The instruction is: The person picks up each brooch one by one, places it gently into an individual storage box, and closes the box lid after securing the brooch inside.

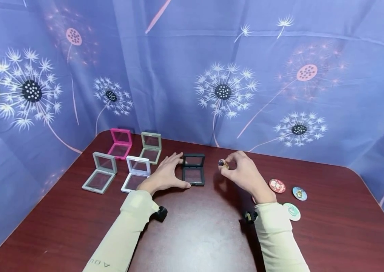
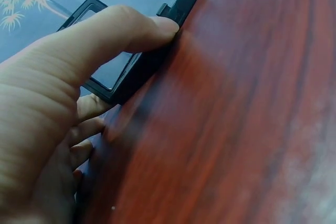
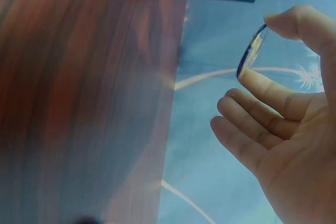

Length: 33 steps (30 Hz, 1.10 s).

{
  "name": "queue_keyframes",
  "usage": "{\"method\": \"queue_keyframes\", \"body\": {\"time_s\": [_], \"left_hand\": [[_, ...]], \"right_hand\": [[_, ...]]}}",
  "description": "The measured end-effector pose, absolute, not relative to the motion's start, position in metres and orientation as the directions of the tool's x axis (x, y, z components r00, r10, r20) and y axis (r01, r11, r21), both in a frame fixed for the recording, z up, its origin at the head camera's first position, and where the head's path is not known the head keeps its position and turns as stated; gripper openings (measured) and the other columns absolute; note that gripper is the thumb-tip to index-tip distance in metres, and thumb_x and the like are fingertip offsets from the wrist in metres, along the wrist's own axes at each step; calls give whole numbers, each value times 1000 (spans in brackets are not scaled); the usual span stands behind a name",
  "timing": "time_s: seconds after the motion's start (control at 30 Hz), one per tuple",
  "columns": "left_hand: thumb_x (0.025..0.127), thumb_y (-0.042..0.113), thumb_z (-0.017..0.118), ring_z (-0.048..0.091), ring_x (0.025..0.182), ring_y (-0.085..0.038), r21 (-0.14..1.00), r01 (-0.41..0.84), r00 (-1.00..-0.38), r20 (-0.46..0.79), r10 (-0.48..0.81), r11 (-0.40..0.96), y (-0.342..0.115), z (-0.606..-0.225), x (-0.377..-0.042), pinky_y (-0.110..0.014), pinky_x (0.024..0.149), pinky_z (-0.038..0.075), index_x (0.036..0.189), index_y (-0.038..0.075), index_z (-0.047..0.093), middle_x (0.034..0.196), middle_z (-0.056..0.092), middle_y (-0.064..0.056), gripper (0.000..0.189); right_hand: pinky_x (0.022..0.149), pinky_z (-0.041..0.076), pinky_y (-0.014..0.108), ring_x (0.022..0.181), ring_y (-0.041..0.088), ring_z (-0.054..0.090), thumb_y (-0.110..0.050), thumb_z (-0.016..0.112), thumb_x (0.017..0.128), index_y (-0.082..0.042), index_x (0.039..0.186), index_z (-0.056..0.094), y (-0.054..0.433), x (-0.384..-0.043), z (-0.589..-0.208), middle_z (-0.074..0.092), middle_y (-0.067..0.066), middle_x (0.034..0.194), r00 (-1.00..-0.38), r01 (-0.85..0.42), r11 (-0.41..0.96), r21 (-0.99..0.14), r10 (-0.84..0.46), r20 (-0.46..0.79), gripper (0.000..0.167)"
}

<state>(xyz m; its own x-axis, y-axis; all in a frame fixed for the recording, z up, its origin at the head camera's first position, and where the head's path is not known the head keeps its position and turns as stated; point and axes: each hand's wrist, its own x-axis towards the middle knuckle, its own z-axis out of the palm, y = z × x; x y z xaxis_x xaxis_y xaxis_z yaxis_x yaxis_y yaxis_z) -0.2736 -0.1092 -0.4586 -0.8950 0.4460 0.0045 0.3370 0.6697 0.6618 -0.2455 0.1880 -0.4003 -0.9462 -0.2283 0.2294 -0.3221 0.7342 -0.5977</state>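
A black hinged display case (image 1: pixel 193 175) with a clear window lies on the table, its lid raised. My left hand (image 1: pixel 166 172) holds it from the left, the thumb on its front edge and fingers by the raised lid; the left wrist view shows the thumb (image 2: pixel 157 30) against the case (image 2: pixel 123 85). To the right of the case, my right hand (image 1: pixel 244 170) pinches a round badge (image 1: pixel 223 163) above the table. In the right wrist view the thin badge (image 3: pixel 251 52) stands edge-on between thumb and index finger, its face mostly hidden; the other fingers are spread apart.
At the left stand several more raised-lid cases: pink (image 1: pixel 120 150), green (image 1: pixel 151 155), grey (image 1: pixel 101 180) and white (image 1: pixel 135 183). Round badges lie at the right, red (image 1: pixel 277 186), blue (image 1: pixel 299 193) and pale green (image 1: pixel 293 212), one partly under the right wrist. A dandelion-print curtain (image 1: pixel 178 75) hangs behind the table.
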Motion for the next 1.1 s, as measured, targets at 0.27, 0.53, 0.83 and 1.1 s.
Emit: {"method": "queue_keyframes", "body": {"time_s": [0.27,0.53,0.83,1.1], "left_hand": [[78,44,91,9,163,-25,654,349,-894,18,447,671,-108,-460,-274,-44,131,3,150,-2,53,174,25,-8,93],[77,44,91,10,163,-26,654,346,-898,21,440,673,-108,-458,-274,-45,131,4,149,-1,55,174,26,-8,92],[77,45,91,10,163,-23,645,339,-901,14,433,685,-110,-460,-276,-41,131,3,150,0,54,174,26,-6,93],[76,45,91,12,162,-24,640,349,-900,25,435,685,-110,-460,-275,-42,131,4,150,1,54,173,28,-7,94]], "right_hand": [[96,52,46,105,32,65,-22,80,86,-2,98,71,172,-249,-404,66,13,115,-937,-347,740,-576,-256,236,25],[92,52,45,100,30,63,-23,78,88,-1,99,71,161,-251,-404,65,11,113,-933,-359,725,-587,-281,224,25],[93,53,47,103,32,64,-28,78,91,2,107,71,148,-252,-400,64,13,117,-940,-340,723,-601,-286,187,35],[93,53,46,102,29,63,-29,76,92,1,108,70,138,-252,-403,64,12,118,-939,-337,715,-613,-306,159,34]]}}
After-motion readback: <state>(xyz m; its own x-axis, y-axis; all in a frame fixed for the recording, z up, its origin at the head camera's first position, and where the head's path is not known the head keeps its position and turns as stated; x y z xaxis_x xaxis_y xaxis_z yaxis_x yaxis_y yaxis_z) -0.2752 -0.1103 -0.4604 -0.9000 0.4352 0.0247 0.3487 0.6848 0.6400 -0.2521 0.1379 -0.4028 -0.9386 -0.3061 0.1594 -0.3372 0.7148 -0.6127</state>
